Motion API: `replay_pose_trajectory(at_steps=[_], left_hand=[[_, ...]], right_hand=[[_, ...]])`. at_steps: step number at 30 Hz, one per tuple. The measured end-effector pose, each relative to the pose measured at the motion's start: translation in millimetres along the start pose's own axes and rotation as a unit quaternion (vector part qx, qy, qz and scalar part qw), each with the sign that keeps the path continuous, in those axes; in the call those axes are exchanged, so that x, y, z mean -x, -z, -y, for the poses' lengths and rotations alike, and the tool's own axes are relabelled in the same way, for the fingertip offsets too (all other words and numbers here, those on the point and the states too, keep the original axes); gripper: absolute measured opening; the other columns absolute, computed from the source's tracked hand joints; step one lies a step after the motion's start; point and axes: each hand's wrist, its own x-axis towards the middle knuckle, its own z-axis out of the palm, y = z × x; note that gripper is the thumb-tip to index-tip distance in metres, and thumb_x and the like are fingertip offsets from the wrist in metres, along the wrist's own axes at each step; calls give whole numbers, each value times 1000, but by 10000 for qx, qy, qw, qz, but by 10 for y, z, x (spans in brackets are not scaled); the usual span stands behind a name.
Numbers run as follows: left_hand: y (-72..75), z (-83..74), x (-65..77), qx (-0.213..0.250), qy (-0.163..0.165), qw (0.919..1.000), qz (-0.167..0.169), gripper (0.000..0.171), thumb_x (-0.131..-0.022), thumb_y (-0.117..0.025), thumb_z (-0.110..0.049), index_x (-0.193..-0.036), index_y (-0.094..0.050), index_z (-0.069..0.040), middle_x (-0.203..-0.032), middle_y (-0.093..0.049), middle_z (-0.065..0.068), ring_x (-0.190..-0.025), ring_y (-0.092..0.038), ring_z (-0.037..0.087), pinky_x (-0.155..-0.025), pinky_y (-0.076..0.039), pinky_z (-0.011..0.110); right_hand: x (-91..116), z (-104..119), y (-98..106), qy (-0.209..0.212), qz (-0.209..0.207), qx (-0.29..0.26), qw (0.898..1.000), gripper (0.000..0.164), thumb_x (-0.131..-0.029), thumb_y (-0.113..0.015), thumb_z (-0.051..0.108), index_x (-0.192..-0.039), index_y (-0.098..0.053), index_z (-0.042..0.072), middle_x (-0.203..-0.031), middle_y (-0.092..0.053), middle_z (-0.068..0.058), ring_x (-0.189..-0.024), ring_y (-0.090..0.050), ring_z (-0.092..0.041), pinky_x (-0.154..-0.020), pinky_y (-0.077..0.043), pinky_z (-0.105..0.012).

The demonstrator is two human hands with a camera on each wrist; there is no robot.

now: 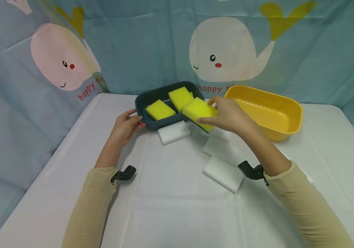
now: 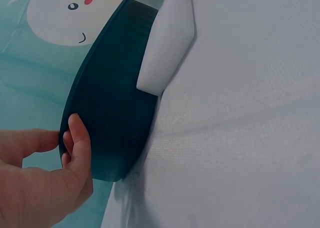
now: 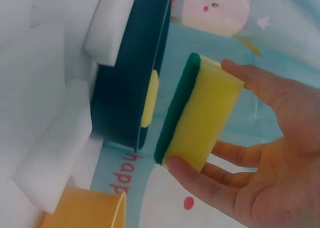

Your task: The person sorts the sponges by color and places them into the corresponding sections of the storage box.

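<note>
A yellow sponge with a green scouring side [image 3: 202, 115] is in my right hand [image 1: 231, 115], gripped at its edges between thumb and fingers. It is held over the near right corner of a dark teal plastic basin [image 1: 172, 120]. Inside that basin lie several more yellow sponges [image 1: 160, 109]. My left hand [image 1: 125, 127] pinches the basin's left end at the rim, as the left wrist view shows with the fingers [image 2: 80, 143] on the wall. Against the basin's front side rests a white sponge block [image 1: 174, 132].
A yellow basin [image 1: 291, 125] stands at the right, behind my right forearm. Several white sponge blocks [image 1: 223, 174] lie on the white-covered table [image 1: 177, 220] between the basins and nearer to me. Behind the table hangs a blue whale-print curtain [image 1: 152, 44].
</note>
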Motion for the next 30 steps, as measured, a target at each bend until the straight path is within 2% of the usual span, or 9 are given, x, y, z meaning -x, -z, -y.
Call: replay_pose_trajectory(at_steps=[10, 18, 30], left_hand=[[-2, 3, 15, -53, -209, 9998, 49, 66, -110, -54, -6, -167, -22, -4, -118, -53, 12, -82, -67, 6, -79, -59, 12], [-11, 5, 14, -224, -386, 9990, 34, 67, -109, -53, -6, -168, -21, -3, -111, -51, 7, -82, -66, 5, -83, -60, 14], [-13, 8, -6, -243, -326, 9992, 14, 67, -109, -53, -6, -168, -20, -4, -114, -51, 7, -87, -65, 5, -86, -60, 15]], right_hand=[[-138, 129, -126, 77, -36, -87, 9999, 75, -94, -80, 37, -148, -50, -6, -142, -59, -24, -121, -58, -37, -106, -54, -51], [-202, 261, -177, 65, -22, -105, 9999, 79, -94, -81, 38, -150, -48, -5, -140, -60, -21, -114, -58, -33, -101, -55, -44], [-374, 417, -257, 59, -136, -94, 9998, 80, -94, -80, 44, -151, -48, -3, -145, -59, -20, -121, -58, -32, -108, -54, -44]])
